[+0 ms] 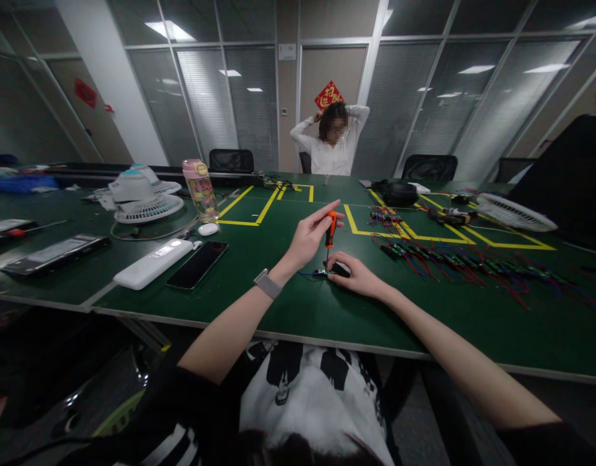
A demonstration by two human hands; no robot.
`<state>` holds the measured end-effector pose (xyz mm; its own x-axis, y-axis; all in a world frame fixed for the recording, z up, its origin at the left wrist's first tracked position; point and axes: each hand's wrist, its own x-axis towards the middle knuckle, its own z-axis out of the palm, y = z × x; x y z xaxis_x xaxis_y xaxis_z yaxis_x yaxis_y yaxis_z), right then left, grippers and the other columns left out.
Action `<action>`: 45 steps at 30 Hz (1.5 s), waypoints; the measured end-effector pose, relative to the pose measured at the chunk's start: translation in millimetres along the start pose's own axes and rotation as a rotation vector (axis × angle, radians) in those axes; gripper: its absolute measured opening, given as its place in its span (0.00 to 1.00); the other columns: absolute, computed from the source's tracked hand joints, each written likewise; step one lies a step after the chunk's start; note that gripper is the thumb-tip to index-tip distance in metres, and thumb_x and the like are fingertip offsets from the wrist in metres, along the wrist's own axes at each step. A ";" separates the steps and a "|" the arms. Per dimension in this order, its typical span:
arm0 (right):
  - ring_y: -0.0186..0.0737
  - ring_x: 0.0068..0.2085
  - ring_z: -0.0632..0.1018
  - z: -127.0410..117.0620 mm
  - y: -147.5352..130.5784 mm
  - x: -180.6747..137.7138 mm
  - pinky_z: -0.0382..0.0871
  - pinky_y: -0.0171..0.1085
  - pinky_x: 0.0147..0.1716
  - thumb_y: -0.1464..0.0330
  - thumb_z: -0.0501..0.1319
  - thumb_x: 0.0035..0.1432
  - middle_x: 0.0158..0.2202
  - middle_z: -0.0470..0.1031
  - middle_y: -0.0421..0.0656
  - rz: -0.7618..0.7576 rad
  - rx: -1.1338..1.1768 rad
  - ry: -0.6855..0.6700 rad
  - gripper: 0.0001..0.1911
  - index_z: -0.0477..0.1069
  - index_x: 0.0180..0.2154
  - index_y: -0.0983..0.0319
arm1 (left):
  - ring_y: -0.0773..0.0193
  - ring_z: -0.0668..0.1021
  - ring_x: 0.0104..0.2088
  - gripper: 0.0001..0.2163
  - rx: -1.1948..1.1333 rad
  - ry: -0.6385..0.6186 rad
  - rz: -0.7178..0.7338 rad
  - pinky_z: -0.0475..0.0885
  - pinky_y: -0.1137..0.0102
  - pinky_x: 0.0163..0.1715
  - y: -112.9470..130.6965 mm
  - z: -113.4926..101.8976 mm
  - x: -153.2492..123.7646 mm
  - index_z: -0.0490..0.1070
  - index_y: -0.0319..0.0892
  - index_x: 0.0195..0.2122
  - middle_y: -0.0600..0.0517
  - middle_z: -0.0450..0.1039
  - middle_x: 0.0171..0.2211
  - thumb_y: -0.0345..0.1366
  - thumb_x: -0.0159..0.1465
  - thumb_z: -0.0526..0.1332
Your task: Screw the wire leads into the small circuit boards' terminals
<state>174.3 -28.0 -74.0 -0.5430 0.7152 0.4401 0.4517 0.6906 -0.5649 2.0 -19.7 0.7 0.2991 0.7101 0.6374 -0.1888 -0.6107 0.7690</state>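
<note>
My left hand (310, 238), with a watch (267, 283) on its wrist, grips the orange and black handle of a screwdriver (331, 230) between thumb and fingers. The screwdriver stands upright, its shaft pointing down at a small circuit board (321, 272) on the green table. A blue wire runs out to the left of that board. My right hand (358, 275) lies low on the table, its fingers closed around a dark piece (340, 268) at the board's right end. Whether the tip sits in a screw is too small to make out.
Left of my hands lie a phone (198, 264), a white oblong device (154, 262) and a drink bottle (200, 191). Rows of wired circuit boards (453, 257) spread to the right. White fans (145, 194) stand at the back left. Across the table sits a person (331, 152), arms raised.
</note>
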 end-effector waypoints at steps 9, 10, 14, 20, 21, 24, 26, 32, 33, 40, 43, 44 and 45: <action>0.44 0.45 0.74 -0.7 -2.2 -0.2 0.66 0.45 0.50 0.71 0.61 0.54 0.42 0.72 0.45 -0.009 -0.002 -0.005 0.03 0.69 0.34 0.60 | 0.64 0.74 0.44 0.14 0.087 0.081 0.027 0.71 0.70 0.42 1.4 -1.8 0.0 0.71 0.44 0.51 0.47 0.71 0.48 0.33 0.65 0.54; 0.44 0.45 0.74 -0.7 -2.0 -0.2 0.66 0.45 0.50 0.71 0.61 0.54 0.42 0.72 0.45 -0.009 -0.002 -0.005 0.03 0.69 0.34 0.60 | 0.64 0.75 0.43 0.15 0.054 0.054 0.015 0.71 0.69 0.43 1.9 -2.1 0.2 0.70 0.43 0.52 0.47 0.72 0.47 0.33 0.66 0.53; 0.44 0.45 0.74 -0.3 -1.3 -0.4 0.65 0.45 0.50 0.71 0.61 0.54 0.41 0.72 0.45 -0.002 0.001 -0.002 0.03 0.69 0.34 0.60 | 0.65 0.75 0.40 0.15 0.115 0.073 0.034 0.71 0.70 0.42 0.7 -1.8 -0.6 0.72 0.42 0.50 0.48 0.73 0.42 0.34 0.62 0.60; 0.44 0.45 0.73 -0.3 -2.0 0.2 0.66 0.46 0.49 0.70 0.61 0.54 0.40 0.72 0.45 -0.010 -0.001 -0.005 0.03 0.69 0.34 0.61 | 0.64 0.70 0.49 0.13 0.418 0.131 0.196 0.66 0.69 0.51 -2.6 0.0 -3.5 0.72 0.45 0.49 0.48 0.65 0.47 0.36 0.66 0.55; 0.44 0.45 0.73 -0.4 -2.0 0.3 0.66 0.45 0.49 0.70 0.61 0.54 0.40 0.72 0.45 -0.009 0.000 -0.005 0.03 0.69 0.34 0.61 | 0.64 0.69 0.51 0.14 0.427 0.106 0.222 0.64 0.68 0.53 -2.5 0.6 -4.0 0.70 0.45 0.52 0.47 0.65 0.49 0.35 0.67 0.52; 0.44 0.45 0.73 -0.2 -1.5 0.3 0.66 0.45 0.49 0.70 0.60 0.54 0.40 0.72 0.45 -0.006 0.001 -0.006 0.03 0.69 0.34 0.60 | 0.65 0.72 0.48 0.16 0.391 0.053 0.248 0.66 0.68 0.51 -2.1 2.4 -5.6 0.66 0.45 0.56 0.48 0.68 0.47 0.35 0.68 0.49; 0.44 0.45 0.73 0.2 -0.9 0.1 0.65 0.45 0.49 0.70 0.61 0.54 0.40 0.72 0.45 -0.002 0.001 -0.005 0.03 0.68 0.34 0.60 | 0.66 0.73 0.41 0.15 0.368 0.073 0.226 0.69 0.70 0.45 -2.8 2.7 -6.1 0.68 0.45 0.54 0.49 0.69 0.43 0.36 0.67 0.53; 0.44 0.46 0.74 0.6 -0.1 -0.1 0.65 0.46 0.50 0.70 0.61 0.54 0.42 0.72 0.45 0.003 -0.003 -0.003 0.03 0.69 0.33 0.60 | 0.66 0.72 0.44 0.13 0.390 0.146 0.168 0.68 0.71 0.45 -5.0 -0.7 -3.5 0.72 0.47 0.49 0.49 0.66 0.44 0.38 0.65 0.56; 0.44 0.46 0.74 0.6 -0.1 -0.1 0.65 0.46 0.50 0.71 0.61 0.54 0.42 0.72 0.45 0.003 -0.003 -0.006 0.03 0.69 0.33 0.60 | 0.65 0.72 0.46 0.14 0.368 0.126 0.158 0.67 0.70 0.47 -5.1 -0.9 -2.8 0.70 0.47 0.51 0.49 0.66 0.46 0.37 0.67 0.53; 0.44 0.46 0.73 0.8 1.7 -0.3 0.65 0.46 0.50 0.71 0.61 0.54 0.42 0.72 0.45 0.005 -0.004 -0.007 0.03 0.69 0.34 0.60 | 0.66 0.73 0.39 0.16 0.360 0.183 0.142 0.69 0.70 0.42 -6.9 -0.2 -2.5 0.69 0.46 0.53 0.49 0.70 0.42 0.35 0.63 0.59; 0.44 0.46 0.74 0.7 1.6 -0.3 0.65 0.46 0.50 0.71 0.61 0.54 0.42 0.72 0.45 0.001 -0.003 -0.005 0.03 0.69 0.34 0.61 | 0.65 0.71 0.39 0.15 0.485 0.264 0.160 0.68 0.69 0.44 -8.5 -1.2 -2.5 0.72 0.46 0.50 0.49 0.68 0.42 0.38 0.60 0.62; 0.44 0.45 0.74 0.6 1.3 -0.2 0.65 0.45 0.50 0.71 0.61 0.54 0.42 0.72 0.46 -0.001 -0.003 -0.004 0.03 0.69 0.33 0.61 | 0.65 0.72 0.41 0.15 0.467 0.252 0.150 0.68 0.69 0.45 -9.1 -1.4 -2.1 0.71 0.46 0.51 0.49 0.68 0.44 0.38 0.62 0.60; 0.44 0.45 0.74 0.5 0.8 -0.1 0.65 0.45 0.49 0.71 0.61 0.54 0.42 0.72 0.45 -0.003 -0.004 -0.003 0.03 0.69 0.33 0.61 | 0.65 0.72 0.42 0.15 0.422 0.230 0.133 0.68 0.69 0.45 -9.6 -1.5 -1.5 0.69 0.46 0.52 0.48 0.68 0.45 0.38 0.64 0.57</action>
<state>174.4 -27.6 -74.8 -0.5466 0.7126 0.4398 0.4528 0.6934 -0.5606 2.0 -14.4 -7.6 0.0750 0.6464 0.7593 0.1977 -0.7560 0.6240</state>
